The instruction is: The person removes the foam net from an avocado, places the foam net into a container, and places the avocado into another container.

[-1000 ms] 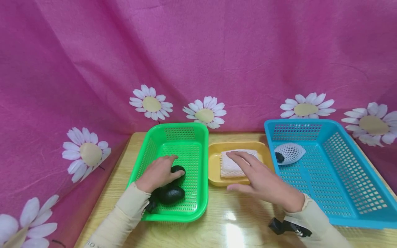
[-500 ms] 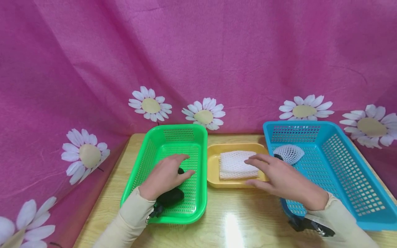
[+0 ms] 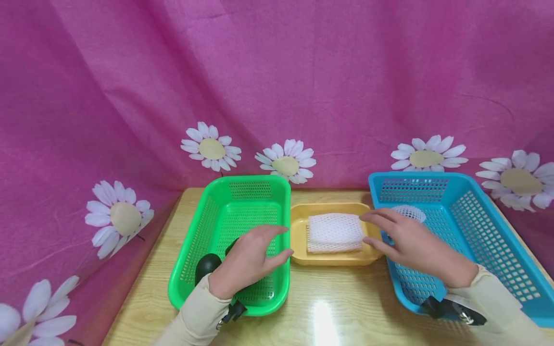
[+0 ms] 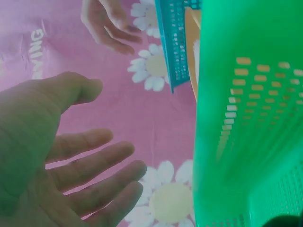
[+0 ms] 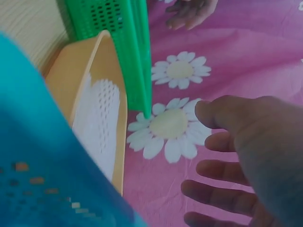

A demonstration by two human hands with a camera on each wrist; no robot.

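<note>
My left hand [image 3: 253,259] hovers over the front right part of the green basket [image 3: 283,288], fingers spread and holding nothing. Beside its wrist, a dark oval avocado [image 3: 207,266] shows inside that basket; the hand and sleeve hide most of the other dark fruit there. My right hand [image 3: 417,247] is raised above the left side of the blue basket [image 3: 497,240], also holding nothing. Its fingertips point toward a stack of white foam net sleeves [image 3: 335,233] in the yellow tray [image 3: 298,245]. Behind this hand, a white foam net [image 3: 409,211] lies partly hidden in the blue basket.
All three containers stand side by side on a wooden table [image 3: 346,298], the yellow tray between the two baskets. A pink cloth [image 3: 277,72] with white daisies hangs close behind them. Each wrist wears a dark strap.
Both hands have shifted to the right. The right hand has withdrawn from above the foam sleeves to above the blue basket; the left has moved toward the green basket's right rim.
</note>
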